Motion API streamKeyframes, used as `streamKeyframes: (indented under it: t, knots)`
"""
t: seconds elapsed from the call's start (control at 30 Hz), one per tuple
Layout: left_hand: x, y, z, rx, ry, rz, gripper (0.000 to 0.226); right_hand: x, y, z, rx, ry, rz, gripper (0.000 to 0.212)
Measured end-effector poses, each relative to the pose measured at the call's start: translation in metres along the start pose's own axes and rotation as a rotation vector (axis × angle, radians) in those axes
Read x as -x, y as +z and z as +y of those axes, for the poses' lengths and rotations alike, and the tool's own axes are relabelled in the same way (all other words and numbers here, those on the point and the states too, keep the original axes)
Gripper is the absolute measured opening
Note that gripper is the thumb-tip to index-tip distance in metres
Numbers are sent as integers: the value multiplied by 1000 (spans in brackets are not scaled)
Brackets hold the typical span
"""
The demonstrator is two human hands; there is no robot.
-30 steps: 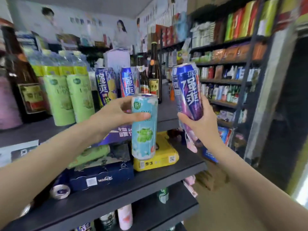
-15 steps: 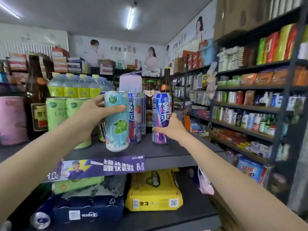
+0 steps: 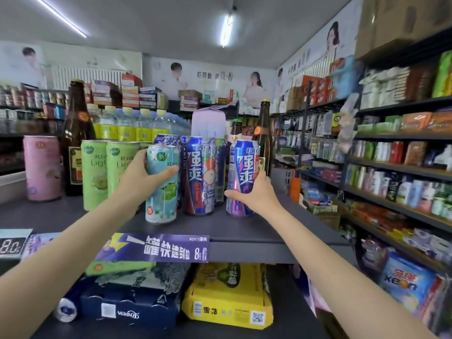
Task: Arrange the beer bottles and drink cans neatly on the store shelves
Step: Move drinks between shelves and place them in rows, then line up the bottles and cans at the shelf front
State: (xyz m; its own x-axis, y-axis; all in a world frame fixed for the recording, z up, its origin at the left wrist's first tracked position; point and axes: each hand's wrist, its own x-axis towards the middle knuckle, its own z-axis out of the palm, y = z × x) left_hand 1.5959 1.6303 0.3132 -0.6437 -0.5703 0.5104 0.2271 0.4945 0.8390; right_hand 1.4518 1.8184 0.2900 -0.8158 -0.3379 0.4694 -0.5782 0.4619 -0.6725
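My left hand point(image 3: 140, 178) grips a light blue can point(image 3: 161, 199) that stands upright on the dark shelf point(image 3: 244, 228) near its front edge. My right hand point(image 3: 254, 192) grips the lower part of a blue and purple can point(image 3: 242, 167), also upright on the shelf, to the right. Between the two stands a blue can with a peach picture point(image 3: 201, 177), with more blue cans behind it. Two green cans point(image 3: 107, 172) stand left of my left hand. Brown beer bottles stand at the back left point(image 3: 77, 133) and back right point(image 3: 263, 135).
A pink can point(image 3: 42, 167) stands at the far left of the shelf. Clear bottles with yellow labels point(image 3: 129, 128) line the back. Below lie a yellow carton point(image 3: 227, 297) and a dark blue pack point(image 3: 127, 307). Stocked shelves point(image 3: 391, 167) fill the right side of the aisle.
Both hands have brought their cans from the air onto the upper shelf. The light blue can now stands at the front, and the blue and purple can stands right of the peach can.
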Motion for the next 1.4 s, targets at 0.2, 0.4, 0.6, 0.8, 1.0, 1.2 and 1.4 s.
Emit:
streamKeyframes:
  t: [0.2, 0.4, 0.6, 0.8, 1.0, 1.2, 1.4]
  knots:
    - [7, -17, -16, -36, -12, -88, 70, 22, 1, -39, 107, -320, 523, 61]
    - [11, -65, -15, -1, 24, -47, 69, 34, 23, -78, 155, -551, 292, 37]
    - [1, -155, -20, 36, 50, 13, 53, 39, 80, -128, 99, -530, 245, 40]
    - [-19, -207, -60, -46, -56, -7, 58, 45, 123, -184, 78, -532, 251, 41]
    - [-47, -221, -81, -113, -107, -30, 62, 45, 143, -198, 160, -514, 249, 49]
    - [-46, -213, -87, -183, -57, 20, 75, 42, 147, -182, 161, -378, 159, 60]
    - [-20, -187, -60, -353, 421, 407, 49, 53, 114, -155, 133, -456, 216, 57]
